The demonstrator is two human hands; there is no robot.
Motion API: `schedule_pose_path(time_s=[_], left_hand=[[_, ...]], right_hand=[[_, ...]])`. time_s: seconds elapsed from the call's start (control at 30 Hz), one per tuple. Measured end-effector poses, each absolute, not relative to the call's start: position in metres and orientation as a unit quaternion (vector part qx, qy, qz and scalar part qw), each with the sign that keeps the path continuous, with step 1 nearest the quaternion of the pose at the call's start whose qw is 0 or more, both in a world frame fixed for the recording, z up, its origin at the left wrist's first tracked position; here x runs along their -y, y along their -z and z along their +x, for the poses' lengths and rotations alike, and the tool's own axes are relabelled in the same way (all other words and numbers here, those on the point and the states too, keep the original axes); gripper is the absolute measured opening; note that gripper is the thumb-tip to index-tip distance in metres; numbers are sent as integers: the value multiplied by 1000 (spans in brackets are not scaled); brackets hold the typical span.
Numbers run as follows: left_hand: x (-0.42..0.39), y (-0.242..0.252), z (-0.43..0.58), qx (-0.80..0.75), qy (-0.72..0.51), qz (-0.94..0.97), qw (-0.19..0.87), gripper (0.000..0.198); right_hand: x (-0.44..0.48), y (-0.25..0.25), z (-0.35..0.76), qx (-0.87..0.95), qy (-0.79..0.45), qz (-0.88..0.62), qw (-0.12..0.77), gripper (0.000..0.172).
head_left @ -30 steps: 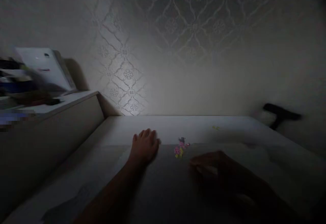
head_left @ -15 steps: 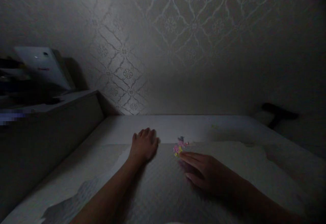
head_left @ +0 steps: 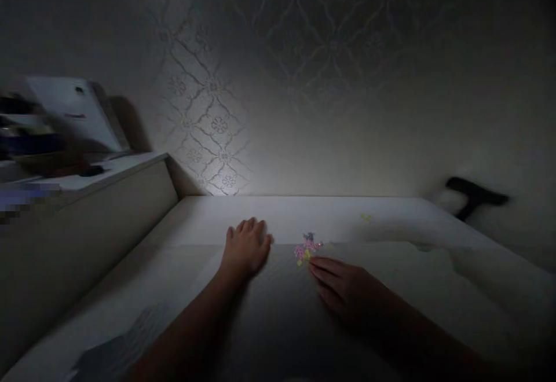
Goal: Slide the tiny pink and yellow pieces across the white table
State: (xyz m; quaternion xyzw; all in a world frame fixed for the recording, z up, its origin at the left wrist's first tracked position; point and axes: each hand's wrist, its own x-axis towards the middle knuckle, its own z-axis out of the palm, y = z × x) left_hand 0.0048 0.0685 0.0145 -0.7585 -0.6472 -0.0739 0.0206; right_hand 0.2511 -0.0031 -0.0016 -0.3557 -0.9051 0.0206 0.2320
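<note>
My left hand [head_left: 246,248] lies palm down on the pale sheet [head_left: 269,295], its fingers spread and holding nothing. Beside the small cluster of pink, yellow and purple pieces [head_left: 299,252], my right hand [head_left: 341,286] has its fingers drawn together. The fingertips meet the cluster's lower right edge, at a yellow piece [head_left: 307,254]. Whatever may be between those fingers is hidden. The dim light keeps the cluster's exact kind unclear; it looks like tiny flowers.
A few yellow-green bits [head_left: 365,217] lie on the white tabletop [head_left: 269,214] towards the back. On the left, a raised ledge [head_left: 125,179] carries a white box [head_left: 76,113] and dark items. A black T-shaped object [head_left: 475,192] stands at the right, and patterned wallpaper rises behind.
My right hand's thumb and fingers have drawn closer together, and the fingertips have shifted slightly right. My left hand stays put. The upper wall is darker, while the tabletop looks brighter.
</note>
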Motion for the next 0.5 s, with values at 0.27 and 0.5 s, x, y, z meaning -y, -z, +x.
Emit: schedule_pose_path(time_s=[0.27, 0.5], left_hand=[[-71, -12, 5, 649, 74, -757, 23, 48], [-71, -14, 4, 651, 70, -756, 19, 49]], right_hand=[[-2, 7, 294, 882, 52, -424, 198, 37], [-43, 14, 359, 817, 108, -548, 141, 33]])
